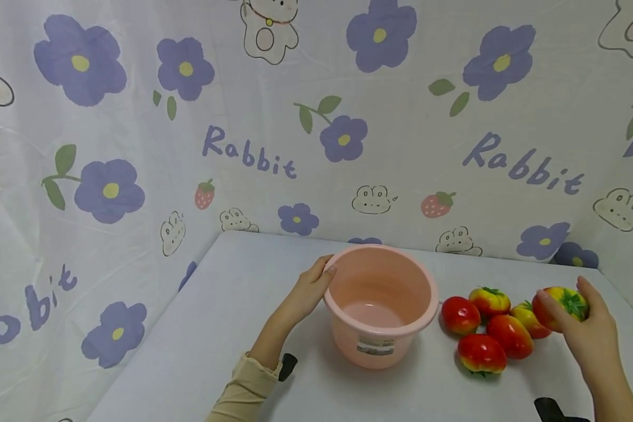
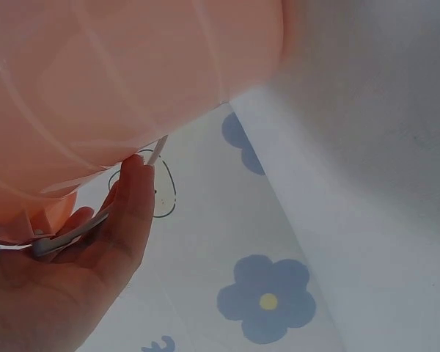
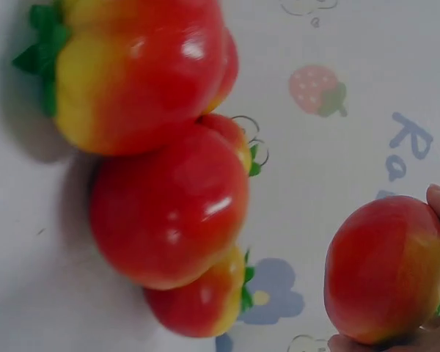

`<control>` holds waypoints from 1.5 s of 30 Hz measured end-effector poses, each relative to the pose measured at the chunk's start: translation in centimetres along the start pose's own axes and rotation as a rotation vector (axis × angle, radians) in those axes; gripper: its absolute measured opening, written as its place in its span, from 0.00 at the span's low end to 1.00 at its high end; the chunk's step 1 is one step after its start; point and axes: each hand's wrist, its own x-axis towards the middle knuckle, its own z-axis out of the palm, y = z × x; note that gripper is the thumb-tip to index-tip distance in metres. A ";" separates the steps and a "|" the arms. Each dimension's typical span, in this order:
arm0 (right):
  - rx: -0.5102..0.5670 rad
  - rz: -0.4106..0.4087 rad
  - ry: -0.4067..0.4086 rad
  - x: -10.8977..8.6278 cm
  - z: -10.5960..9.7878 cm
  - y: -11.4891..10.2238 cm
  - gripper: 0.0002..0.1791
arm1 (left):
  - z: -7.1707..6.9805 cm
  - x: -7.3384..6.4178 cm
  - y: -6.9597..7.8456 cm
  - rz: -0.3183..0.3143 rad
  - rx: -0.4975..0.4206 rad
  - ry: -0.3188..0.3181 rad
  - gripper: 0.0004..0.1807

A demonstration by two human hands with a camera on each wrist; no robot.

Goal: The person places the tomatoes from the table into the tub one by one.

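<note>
My left hand (image 1: pixel 312 286) grips the left rim of a pink plastic bucket (image 1: pixel 371 349), thumb over the edge. In the left wrist view its fingers lie against the bucket's outer wall (image 2: pixel 154 66), by a pale handle (image 2: pixel 72 236). My right hand (image 1: pixel 593 325) holds a red-and-yellow tomato (image 1: pixel 551 316) with a green leafy top, between thumb and fingers, raised at the right of the group. Several similar tomatoes (image 1: pixel 509 337) lie close together on the table between the bucket and my right hand. The right wrist view shows the held tomato (image 3: pixel 381 271) apart from the others (image 3: pixel 169 205).
The white table (image 1: pixel 232 293) stands against a cloth backdrop (image 1: pixel 401 117) printed with purple flowers, rabbits and strawberries. The bucket stands upright near the table's middle, its visible inside bare. A black strap end (image 1: pixel 288 367) sticks out by my left wrist.
</note>
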 end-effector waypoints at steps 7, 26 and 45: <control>0.006 -0.105 -0.027 -0.4 0.1 -1.9 0.48 | 0.1 -0.2 0.0 -0.005 -0.006 -0.001 0.24; 0.065 -0.190 -0.065 -0.5 1.5 -7.1 0.46 | 0.0 0.1 0.2 0.023 -0.024 -0.013 0.24; 0.080 -0.355 -0.137 -1.9 3.5 -13.2 0.47 | 0.0 0.2 -0.2 0.003 -0.013 0.007 0.23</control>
